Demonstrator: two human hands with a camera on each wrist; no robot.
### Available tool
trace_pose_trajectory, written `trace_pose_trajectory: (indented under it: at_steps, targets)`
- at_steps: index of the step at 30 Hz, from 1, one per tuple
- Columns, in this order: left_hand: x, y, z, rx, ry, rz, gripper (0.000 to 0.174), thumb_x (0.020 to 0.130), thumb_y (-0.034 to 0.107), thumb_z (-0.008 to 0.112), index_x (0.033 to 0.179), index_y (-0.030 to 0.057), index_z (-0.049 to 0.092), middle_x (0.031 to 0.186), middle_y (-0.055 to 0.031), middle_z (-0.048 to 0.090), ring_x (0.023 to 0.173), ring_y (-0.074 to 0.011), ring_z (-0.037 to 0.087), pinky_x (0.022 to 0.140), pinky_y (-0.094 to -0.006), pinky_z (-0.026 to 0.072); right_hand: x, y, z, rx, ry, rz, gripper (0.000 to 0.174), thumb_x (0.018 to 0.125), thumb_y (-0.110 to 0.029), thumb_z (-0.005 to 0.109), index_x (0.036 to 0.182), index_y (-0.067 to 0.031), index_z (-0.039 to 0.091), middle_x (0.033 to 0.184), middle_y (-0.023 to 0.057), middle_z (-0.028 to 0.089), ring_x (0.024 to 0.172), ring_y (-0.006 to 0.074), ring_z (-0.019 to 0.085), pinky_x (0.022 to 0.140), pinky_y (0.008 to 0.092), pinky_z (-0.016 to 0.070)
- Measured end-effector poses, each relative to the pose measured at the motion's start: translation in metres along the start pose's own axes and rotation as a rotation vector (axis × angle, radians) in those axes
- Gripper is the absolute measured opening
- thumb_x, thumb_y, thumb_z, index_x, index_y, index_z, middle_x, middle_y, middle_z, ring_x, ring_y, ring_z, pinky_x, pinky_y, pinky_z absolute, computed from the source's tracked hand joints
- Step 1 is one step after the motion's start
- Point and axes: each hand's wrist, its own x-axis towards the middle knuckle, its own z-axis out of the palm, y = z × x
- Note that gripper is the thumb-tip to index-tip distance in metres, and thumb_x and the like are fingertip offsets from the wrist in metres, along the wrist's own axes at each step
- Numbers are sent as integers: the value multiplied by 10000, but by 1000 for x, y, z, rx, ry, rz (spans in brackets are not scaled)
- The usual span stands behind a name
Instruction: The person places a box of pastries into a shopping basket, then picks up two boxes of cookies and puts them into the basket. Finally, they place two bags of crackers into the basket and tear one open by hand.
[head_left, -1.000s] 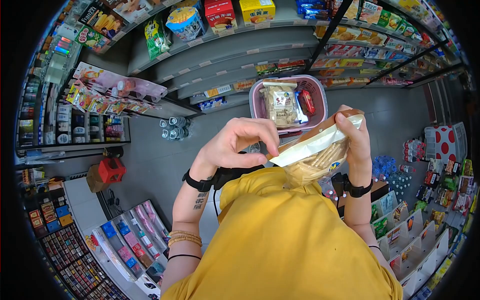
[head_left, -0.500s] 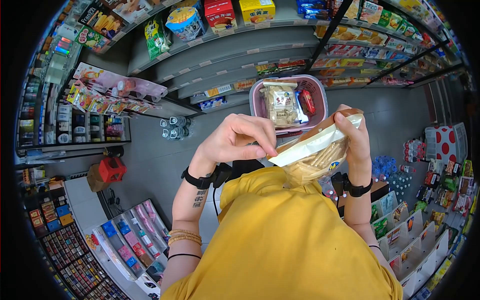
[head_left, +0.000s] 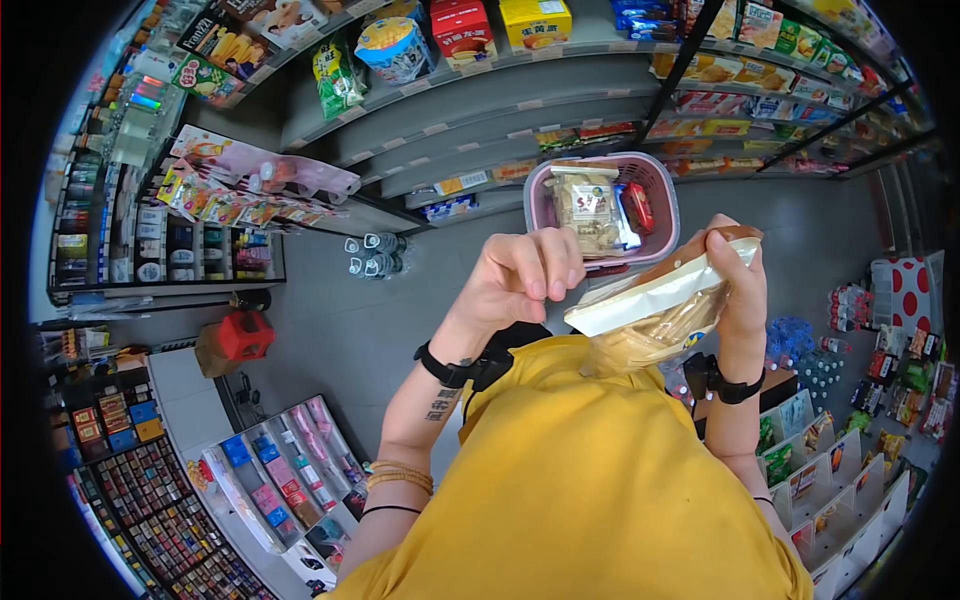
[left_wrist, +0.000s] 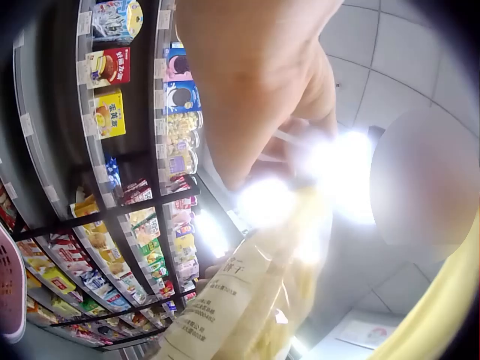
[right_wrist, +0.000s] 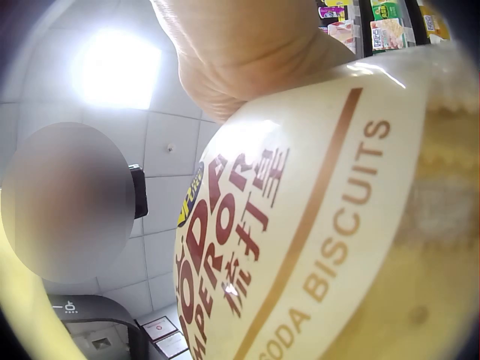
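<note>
A clear bag of soda biscuits (head_left: 655, 325) with a cream and brown band is held in front of the yellow shirt. My right hand (head_left: 742, 285) grips its upper right end, thumb over the band. Large "SODA BISCUITS" lettering shows on the bag (right_wrist: 330, 247) in the right wrist view. Just off the bag's left corner is my left hand (head_left: 525, 275), its fingers loosely curled and no object visible between them. From the left wrist, the left hand (left_wrist: 262, 82) appears above the bag (left_wrist: 255, 292), with glare hiding part of the fingertips.
Beyond the hands, a pink basket (head_left: 660, 185) on the floor contains another biscuit bag (head_left: 588, 215), a red packet (head_left: 636, 208) and a blue-white packet. Shelves (head_left: 480, 110) line the far side. Bottled water packs (head_left: 378, 255) stand left, and a bin display (head_left: 830, 480) stands right.
My left fingertips have come up and away from the bag's left corner, where they touched it before. The right hand keeps its grip. The head view has shifted, moving the scene rightward.
</note>
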Motion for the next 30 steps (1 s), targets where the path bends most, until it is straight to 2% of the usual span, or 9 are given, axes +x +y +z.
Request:
trace_pose_trajectory:
  at_steps: [6, 11, 14, 17, 18, 21, 23, 24, 30]
  targets:
    - [5, -8, 12, -80, 31, 90, 232, 779, 127, 886, 904, 155, 692, 945, -20, 629, 924, -196, 550, 812, -340, 444, 1, -2, 4, 12, -13, 10, 205, 931, -219, 708, 838, -55, 627, 777, 17, 635, 709, 88, 592, 662, 247, 453]
    - [6, 4, 24, 274, 155, 106, 248, 781, -36, 832, 912, 96, 668, 914, -57, 648, 864, -207, 600, 760, -339, 486, 3, 0, 0, 83, -33, 25, 213, 929, -233, 719, 880, -43, 636, 824, 28, 661, 739, 84, 598, 699, 243, 460]
    - [5, 4, 36, 396, 321, 139, 245, 762, -126, 787, 896, 45, 673, 889, -89, 675, 833, -203, 652, 748, -322, 524, 8, 11, -22, -26, -80, -41, 267, 890, -235, 750, 1008, -8, 672, 991, 86, 703, 926, 148, 648, 829, 273, 478]
    - [6, 5, 49, 596, 369, 185, 234, 754, -156, 775, 882, 19, 687, 880, -106, 702, 820, -192, 683, 742, -304, 542, 8, -24, 12, -591, 277, -615, 425, 839, -235, 778, 1169, 8, 668, 1193, 105, 684, 1165, 218, 603, 976, 322, 436]
    - [7, 2, 55, 652, 363, 195, 225, 758, -151, 776, 879, 17, 687, 881, -108, 704, 822, -192, 685, 742, -303, 542, -1, -38, 17, -657, 206, -706, 545, 798, -252, 800, 1261, -5, 651, 1299, 109, 647, 1292, 250, 538, 1060, 372, 384]
    - [10, -7, 63, 737, 393, 238, 206, 773, -139, 775, 862, 14, 671, 888, -115, 707, 840, -189, 693, 744, -299, 547, -24, -61, 48, -1089, -203, -805, 477, 829, -257, 782, 1229, -28, 658, 1227, 117, 670, 1225, 278, 583, 1035, 401, 390]
    - [14, -9, 67, 729, 464, 257, 203, 778, -139, 771, 852, 15, 661, 892, -117, 706, 850, -187, 694, 757, -302, 555, -19, -40, 61, -951, -313, -712, 374, 862, -255, 755, 1153, -36, 667, 1120, 127, 674, 1108, 310, 607, 991, 426, 388]
    - [13, -9, 66, 708, 476, 288, 203, 787, -137, 767, 856, 13, 649, 899, -123, 705, 853, -186, 691, 782, -308, 566, -15, -25, 63, -891, -273, -702, 261, 892, -237, 728, 1055, -46, 659, 1002, 102, 656, 954, 304, 598, 900, 415, 376]
    - [3, -3, 66, 522, 399, 157, 195, 843, -54, 777, 910, 29, 614, 961, -118, 684, 908, -179, 678, 829, -314, 560, -16, -11, 68, -729, -303, -761, 193, 884, -215, 735, 950, -59, 643, 869, 73, 615, 804, 259, 554, 804, 377, 343]
